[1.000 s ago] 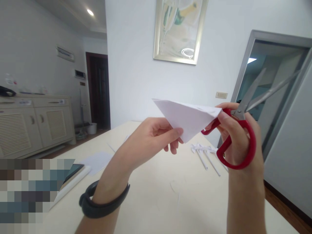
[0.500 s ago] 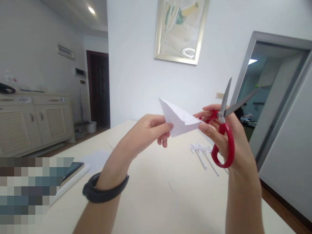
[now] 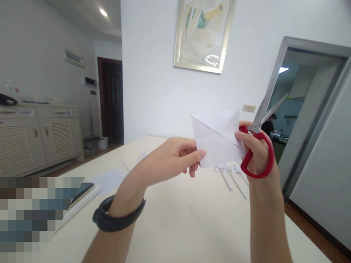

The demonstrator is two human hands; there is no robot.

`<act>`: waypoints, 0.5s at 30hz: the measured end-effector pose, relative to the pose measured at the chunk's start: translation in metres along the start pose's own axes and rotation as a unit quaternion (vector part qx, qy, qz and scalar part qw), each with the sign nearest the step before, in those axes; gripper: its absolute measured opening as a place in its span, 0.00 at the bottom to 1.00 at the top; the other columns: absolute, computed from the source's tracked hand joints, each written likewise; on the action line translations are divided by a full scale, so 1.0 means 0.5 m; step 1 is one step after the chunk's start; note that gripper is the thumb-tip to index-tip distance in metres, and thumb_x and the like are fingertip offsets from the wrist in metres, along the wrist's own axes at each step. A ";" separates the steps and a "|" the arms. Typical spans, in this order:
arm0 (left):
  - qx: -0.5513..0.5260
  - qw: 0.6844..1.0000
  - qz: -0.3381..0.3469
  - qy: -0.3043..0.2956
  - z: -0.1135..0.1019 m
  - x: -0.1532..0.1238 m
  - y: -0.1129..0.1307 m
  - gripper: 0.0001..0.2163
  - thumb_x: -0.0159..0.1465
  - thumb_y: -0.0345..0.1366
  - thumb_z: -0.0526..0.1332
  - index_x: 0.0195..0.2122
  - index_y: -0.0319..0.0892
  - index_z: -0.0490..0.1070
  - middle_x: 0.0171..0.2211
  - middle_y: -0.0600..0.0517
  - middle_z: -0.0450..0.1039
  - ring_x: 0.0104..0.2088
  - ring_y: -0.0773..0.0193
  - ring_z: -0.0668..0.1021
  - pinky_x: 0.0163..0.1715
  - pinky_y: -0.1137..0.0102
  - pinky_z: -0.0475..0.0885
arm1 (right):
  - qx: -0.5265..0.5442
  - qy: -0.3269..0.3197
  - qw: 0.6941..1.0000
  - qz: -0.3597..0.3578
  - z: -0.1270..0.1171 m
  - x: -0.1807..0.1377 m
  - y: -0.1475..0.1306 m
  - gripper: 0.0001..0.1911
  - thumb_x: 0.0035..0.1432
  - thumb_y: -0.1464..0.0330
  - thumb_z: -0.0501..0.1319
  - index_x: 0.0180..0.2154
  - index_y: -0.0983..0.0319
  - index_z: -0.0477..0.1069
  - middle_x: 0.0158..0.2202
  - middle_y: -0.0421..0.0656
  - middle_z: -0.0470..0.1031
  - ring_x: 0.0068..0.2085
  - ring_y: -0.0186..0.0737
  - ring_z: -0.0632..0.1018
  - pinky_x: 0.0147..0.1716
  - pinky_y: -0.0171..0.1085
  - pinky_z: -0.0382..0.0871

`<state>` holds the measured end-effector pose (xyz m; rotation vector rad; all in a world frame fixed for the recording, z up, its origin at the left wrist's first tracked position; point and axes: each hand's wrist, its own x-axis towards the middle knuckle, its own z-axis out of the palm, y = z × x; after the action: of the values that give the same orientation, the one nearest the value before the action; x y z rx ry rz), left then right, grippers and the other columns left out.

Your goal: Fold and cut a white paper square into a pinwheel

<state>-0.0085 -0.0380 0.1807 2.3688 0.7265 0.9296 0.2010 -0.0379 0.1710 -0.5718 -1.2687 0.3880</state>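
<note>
A folded white sheet of paper (image 3: 216, 140) is held up in the air between both hands. My left hand (image 3: 175, 159), with a dark band on its wrist, pinches the paper's lower left corner. My right hand (image 3: 256, 151) has its fingers through the red handles of a pair of scissors (image 3: 259, 146) and its thumb presses on the paper's right edge. The steel blades stand slightly apart and point up and to the right, away from the paper.
Below lies a cream table (image 3: 175, 226) with several rolled white paper sticks (image 3: 230, 175), a flat white sheet (image 3: 108, 179) and a small paper scrap (image 3: 195, 210). A tablet (image 3: 82, 193) lies at the left. A cabinet stands far left, an open doorway at right.
The paper has been turned from edge-on and pointed to broad side facing me. The scissors have dropped lower and their blades have closed partway.
</note>
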 end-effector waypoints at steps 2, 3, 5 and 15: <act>-0.028 1.000 -0.002 -0.009 0.003 0.000 0.001 0.17 0.64 0.42 0.51 0.21 0.42 0.68 0.20 0.55 0.70 0.22 0.68 0.72 0.22 0.74 0.64 | 0.046 -0.036 0.998 0.030 -0.001 0.002 -0.001 0.05 0.48 0.71 0.60 0.31 0.61 0.68 0.27 0.37 0.65 0.26 0.32 0.68 0.25 0.32 0.61; -0.047 0.999 -0.001 -0.019 0.004 0.000 0.002 0.17 0.64 0.42 0.51 0.21 0.41 0.68 0.19 0.55 0.71 0.22 0.68 0.73 0.22 0.74 0.65 | 0.059 -0.054 0.996 0.050 0.000 0.002 -0.003 0.05 0.49 0.71 0.59 0.32 0.60 0.67 0.27 0.37 0.66 0.27 0.34 0.69 0.25 0.33 0.62; -0.080 0.996 0.001 -0.037 0.005 0.000 0.001 0.16 0.63 0.41 0.52 0.21 0.41 0.68 0.18 0.54 0.70 0.21 0.68 0.72 0.22 0.75 0.65 | 0.054 -0.084 0.991 0.086 0.002 0.000 -0.005 0.06 0.50 0.70 0.59 0.34 0.59 0.67 0.27 0.38 0.67 0.27 0.36 0.70 0.24 0.34 0.62; -0.135 0.984 -0.008 0.115 0.010 0.000 0.010 0.18 0.63 0.37 0.54 0.15 0.41 0.58 0.11 0.57 0.64 0.16 0.71 0.67 0.20 0.76 0.63 | -0.070 -0.008 0.998 0.003 0.024 -0.004 0.018 0.08 0.55 0.61 0.58 0.35 0.59 0.68 0.24 0.37 0.64 0.24 0.34 0.67 0.24 0.34 0.62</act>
<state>-0.0037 -0.0429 0.1804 2.0383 0.6549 1.2267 0.1891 -0.0297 0.1664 -0.6925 -1.3157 0.3116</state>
